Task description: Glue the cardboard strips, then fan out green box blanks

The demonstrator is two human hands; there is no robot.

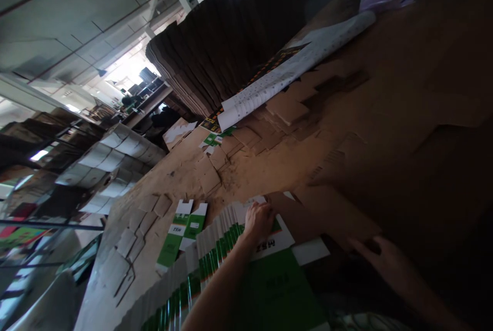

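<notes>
My left hand (pixel 260 220) is closed with bent fingers over the top end of a flat green-and-white printed carton (pixel 281 279). That carton lies against a long row of similar folded cartons (pixel 215 244), leaning on edge along the table. Lower right, in dim light, my right hand (pixel 372 251) has its thumb and fingers at the near edge of a brown cardboard sheet (pixel 331 213). Whether this sheet belongs to the printed carton is not clear. Two more flat printed cartons (pixel 173 244) lie left of the row.
Small brown cardboard pieces (pixel 129 238) lie on the wooden table (pixel 165 182), and more (pixel 285 110) sit farther back. A rolled white printed sheet (pixel 269 82) stretches across the back. Behind stands a tall cardboard stack (pixel 215 49). White boxes (pixel 115 151) are stacked beyond the left edge.
</notes>
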